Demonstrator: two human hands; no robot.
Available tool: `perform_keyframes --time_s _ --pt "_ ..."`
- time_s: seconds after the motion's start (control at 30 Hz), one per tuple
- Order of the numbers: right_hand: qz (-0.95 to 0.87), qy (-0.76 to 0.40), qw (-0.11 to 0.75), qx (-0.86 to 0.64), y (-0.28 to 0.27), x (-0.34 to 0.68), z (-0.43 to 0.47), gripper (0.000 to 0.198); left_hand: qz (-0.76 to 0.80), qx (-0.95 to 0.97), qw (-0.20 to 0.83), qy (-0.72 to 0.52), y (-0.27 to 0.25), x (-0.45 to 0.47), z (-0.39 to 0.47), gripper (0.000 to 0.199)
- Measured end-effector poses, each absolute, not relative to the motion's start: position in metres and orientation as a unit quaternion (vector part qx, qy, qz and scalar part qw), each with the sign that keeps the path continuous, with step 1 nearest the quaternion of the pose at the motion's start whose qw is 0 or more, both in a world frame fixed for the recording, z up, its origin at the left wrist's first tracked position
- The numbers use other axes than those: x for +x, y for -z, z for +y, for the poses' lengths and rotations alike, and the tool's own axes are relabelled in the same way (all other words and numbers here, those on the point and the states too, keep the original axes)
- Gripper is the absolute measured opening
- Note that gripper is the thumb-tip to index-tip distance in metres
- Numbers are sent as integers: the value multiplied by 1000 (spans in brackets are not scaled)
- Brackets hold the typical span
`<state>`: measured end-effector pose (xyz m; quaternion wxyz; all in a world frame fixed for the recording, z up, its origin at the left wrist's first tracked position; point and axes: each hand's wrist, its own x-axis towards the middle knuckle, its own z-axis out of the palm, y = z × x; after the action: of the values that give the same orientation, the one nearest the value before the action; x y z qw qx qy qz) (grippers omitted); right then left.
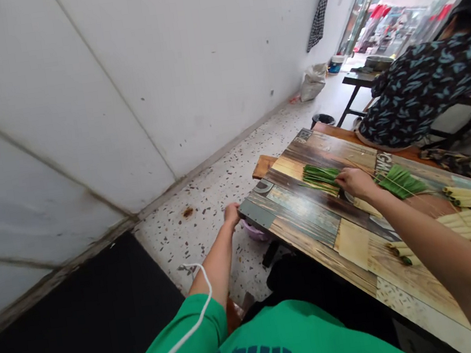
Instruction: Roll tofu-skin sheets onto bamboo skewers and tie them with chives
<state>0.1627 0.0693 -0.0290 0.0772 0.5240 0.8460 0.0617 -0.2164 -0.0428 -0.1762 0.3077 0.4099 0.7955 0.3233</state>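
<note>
My right hand (356, 184) reaches over the wooden-patterned table, fingers closed at the near end of a bunch of chives (321, 177) lying flat. A second pile of cut chives (401, 181) lies to the right, just past my wrist. My left hand (231, 215) is at the table's left corner, low beside the edge. Its fingers look curled, and what they hold, if anything, is hidden. Below that corner a purple basket (255, 231) shows partly under the table. Pale yellow rolls on thin skewers (468, 197) lie near my right forearm, some with green filling at the ends.
The table (306, 213) fills the right side, a wooden bench (264, 166) poking out beyond it. A person (425, 88) in a dark leaf-print top sits with their back to me. A white wall (186, 72) runs along the left, and a black mat (77, 327) covers the floor.
</note>
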Motion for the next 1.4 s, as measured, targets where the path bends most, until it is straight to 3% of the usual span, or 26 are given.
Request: perform_keyframes --time_s 0.23,0.43,0.8,1.17,1.4 --pt "854 -32 164 493 23 137 49 34 845 340 143 -388 139 -260 -33 37" --pt "841 -39 181 508 17 119 36 30 752 418 17 -510 78 -229 -32 29" --pt "842 -24 179 508 13 111 35 31 553 718 120 -406 43 -109 -8 22" --pt "854 -10 151 498 12 106 33 35 544 784 95 -283 41 -90 8 22" --pt "859 -21 130 495 5 103 19 24 513 826 68 -221 46 -86 10 24"
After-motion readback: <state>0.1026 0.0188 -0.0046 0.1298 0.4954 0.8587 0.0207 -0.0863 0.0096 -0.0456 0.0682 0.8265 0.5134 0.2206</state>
